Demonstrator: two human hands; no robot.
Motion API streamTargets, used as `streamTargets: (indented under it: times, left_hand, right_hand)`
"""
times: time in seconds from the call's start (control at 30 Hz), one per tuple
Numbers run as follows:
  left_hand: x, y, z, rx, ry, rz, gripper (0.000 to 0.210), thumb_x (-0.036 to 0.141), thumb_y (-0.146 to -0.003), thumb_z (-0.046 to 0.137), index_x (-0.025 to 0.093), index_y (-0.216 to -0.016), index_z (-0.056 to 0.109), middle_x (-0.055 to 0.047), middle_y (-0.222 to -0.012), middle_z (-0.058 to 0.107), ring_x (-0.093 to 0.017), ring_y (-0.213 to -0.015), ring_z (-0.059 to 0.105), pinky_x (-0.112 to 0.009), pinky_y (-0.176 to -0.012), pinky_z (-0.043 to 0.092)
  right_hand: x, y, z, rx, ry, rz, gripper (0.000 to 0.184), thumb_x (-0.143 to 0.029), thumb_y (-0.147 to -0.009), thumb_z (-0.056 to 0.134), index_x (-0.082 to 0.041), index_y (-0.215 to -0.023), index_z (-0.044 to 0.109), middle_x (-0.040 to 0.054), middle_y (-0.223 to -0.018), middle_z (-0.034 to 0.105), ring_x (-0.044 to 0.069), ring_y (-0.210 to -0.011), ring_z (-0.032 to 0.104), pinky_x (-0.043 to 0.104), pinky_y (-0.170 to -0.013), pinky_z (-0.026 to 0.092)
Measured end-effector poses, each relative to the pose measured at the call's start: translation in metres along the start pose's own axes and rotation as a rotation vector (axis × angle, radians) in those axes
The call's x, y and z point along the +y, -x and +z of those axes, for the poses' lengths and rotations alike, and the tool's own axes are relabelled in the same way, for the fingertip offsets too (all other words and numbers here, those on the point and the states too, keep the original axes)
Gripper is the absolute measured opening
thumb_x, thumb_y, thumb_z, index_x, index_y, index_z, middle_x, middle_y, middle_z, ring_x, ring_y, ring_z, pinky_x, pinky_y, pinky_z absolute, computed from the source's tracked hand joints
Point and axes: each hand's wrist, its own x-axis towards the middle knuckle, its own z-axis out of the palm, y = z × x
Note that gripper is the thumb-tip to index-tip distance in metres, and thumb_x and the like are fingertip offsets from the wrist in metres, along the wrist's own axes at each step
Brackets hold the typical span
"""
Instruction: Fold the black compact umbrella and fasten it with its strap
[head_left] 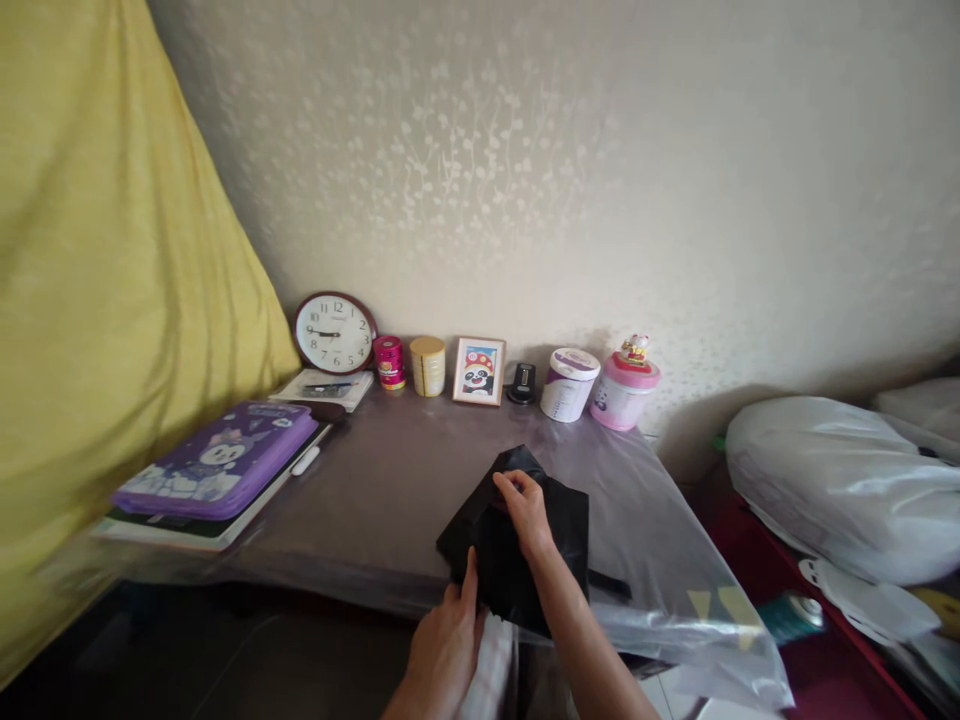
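A black folded cloth or bag (562, 535) lies at the near edge of a table covered with clear plastic sheet (390, 480). My right hand (525, 510) rests on top of the black item, fingers pinching its upper middle. My left hand (446, 640) holds the item's near left edge, thumb up along it. Part of the black item hangs over the table edge between my arms.
Along the wall stand a round clock (334, 332), a red tin (389, 362), a yellow tin (427, 365), a framed panda picture (479, 370), a white canister (568, 384) and a pink jar (624, 390). A purple case (217, 460) lies left. A yellow curtain (97, 300) hangs left; white plastic bags (840, 480) sit right.
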Motion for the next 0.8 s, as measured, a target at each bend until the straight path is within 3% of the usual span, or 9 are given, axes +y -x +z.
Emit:
streamTargets:
  times: [0.17, 0.3, 0.47, 0.57, 0.67, 0.8]
  left_hand:
    - [-0.006, 0.001, 0.007, 0.054, 0.065, 0.039, 0.057, 0.024, -0.090, 0.031, 0.012, -0.142, 0.012, -0.015, -0.119, 0.058, -0.020, -0.092, 0.063, -0.025, -0.075, 0.045]
    - [-0.010, 0.002, 0.018, 0.167, 0.193, 0.091, 0.063, 0.028, -0.089, 0.031, 0.007, -0.142, 0.003, -0.017, -0.135, 0.044, -0.020, -0.101, 0.060, -0.027, -0.081, 0.044]
    - [-0.010, 0.006, 0.020, 0.266, 0.298, 0.138, 0.065, 0.027, -0.090, 0.029, 0.010, -0.142, -0.007, -0.017, -0.141, 0.034, -0.018, -0.107, 0.057, -0.027, -0.085, 0.043]
    - [-0.008, 0.008, 0.015, 0.236, 0.249, 0.154, 0.066, 0.024, -0.091, 0.028, 0.017, -0.141, -0.014, -0.015, -0.133, 0.046, -0.018, -0.101, 0.060, -0.027, -0.081, 0.044]
    - [-0.006, 0.008, 0.008, 0.156, 0.070, 0.159, 0.061, 0.019, -0.090, 0.026, 0.026, -0.142, -0.006, -0.011, -0.108, 0.061, -0.019, -0.085, 0.064, -0.028, -0.073, 0.046]
    - [-0.008, 0.006, 0.005, 0.089, -0.068, 0.195, 0.063, 0.012, -0.088, 0.027, 0.036, -0.140, 0.001, -0.009, -0.101, 0.060, -0.018, -0.075, 0.065, -0.026, -0.065, 0.047]
  right_hand:
    - [0.018, -0.008, 0.004, 0.042, 0.210, -0.066, 0.030, -0.047, -0.064, 0.061, -0.017, -0.063, 0.058, -0.0023, -0.054, 0.054, 0.013, -0.052, 0.051, 0.024, -0.052, 0.042]
    - [0.023, -0.011, 0.003, 0.035, 0.300, -0.084, 0.030, -0.047, -0.067, 0.058, -0.017, -0.064, 0.060, -0.0015, -0.054, 0.057, 0.013, -0.052, 0.053, 0.024, -0.052, 0.043]
    - [0.024, -0.013, -0.001, 0.015, 0.353, -0.082, 0.029, -0.045, -0.069, 0.056, -0.017, -0.064, 0.061, -0.0006, -0.055, 0.059, 0.015, -0.055, 0.057, 0.024, -0.054, 0.046]
    - [0.020, -0.013, -0.001, -0.025, 0.331, -0.054, 0.027, -0.043, -0.070, 0.056, -0.017, -0.064, 0.060, 0.0001, -0.058, 0.060, 0.015, -0.057, 0.059, 0.025, -0.055, 0.048]
    - [0.015, -0.014, 0.001, -0.061, 0.323, -0.012, 0.023, -0.039, -0.071, 0.056, -0.017, -0.064, 0.058, 0.0009, -0.060, 0.062, 0.016, -0.059, 0.062, 0.024, -0.054, 0.050]
    - [0.011, -0.019, 0.007, -0.094, 0.432, 0.000, 0.018, -0.032, -0.073, 0.054, -0.018, -0.062, 0.057, 0.0018, -0.061, 0.064, 0.017, -0.061, 0.064, 0.024, -0.053, 0.050]
